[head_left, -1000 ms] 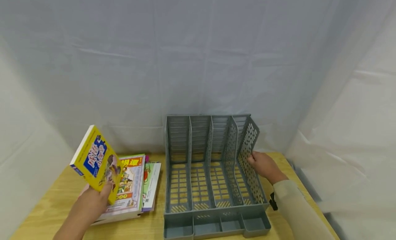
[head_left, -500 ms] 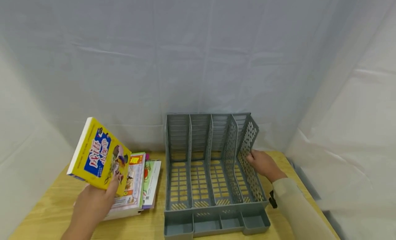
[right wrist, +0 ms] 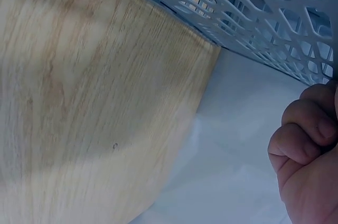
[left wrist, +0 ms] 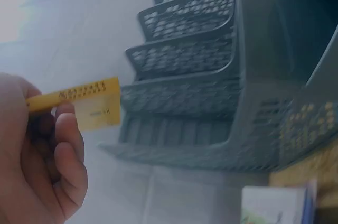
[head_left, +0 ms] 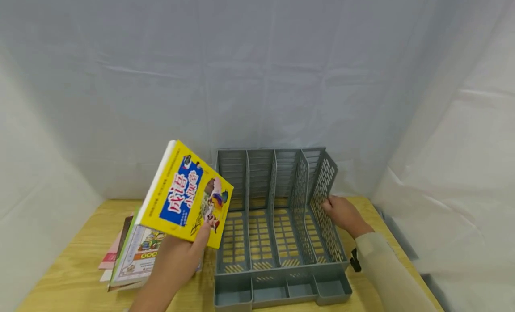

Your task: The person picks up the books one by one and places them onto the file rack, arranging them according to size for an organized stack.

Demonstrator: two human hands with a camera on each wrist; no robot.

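A yellow book (head_left: 189,196) with a blue title panel is tilted in the air, pinched near its lower edge by my left hand (head_left: 181,254), thumb on the cover. In the head view it overlaps the left side of a grey plastic desk organizer (head_left: 281,271). The left wrist view shows the book's yellow spine (left wrist: 79,93) between thumb and curled fingers, left of the organizer's dividers. My right hand (head_left: 344,216) grips the front edge of the organizer's perforated right side wall (head_left: 326,187). Its curled fingers (right wrist: 303,129) show in the right wrist view.
A stack of books and magazines (head_left: 137,254) lies on the wooden table (head_left: 72,258), left of the organizer and partly hidden by my left hand and the yellow book. Small front trays (head_left: 269,295) line the organizer's near side. A pale sheet (head_left: 257,79) hangs behind.
My left hand has carried the yellow book right and slightly up, from over the stack to the organizer's left side, turning its cover more toward the head camera. My right hand stays put.
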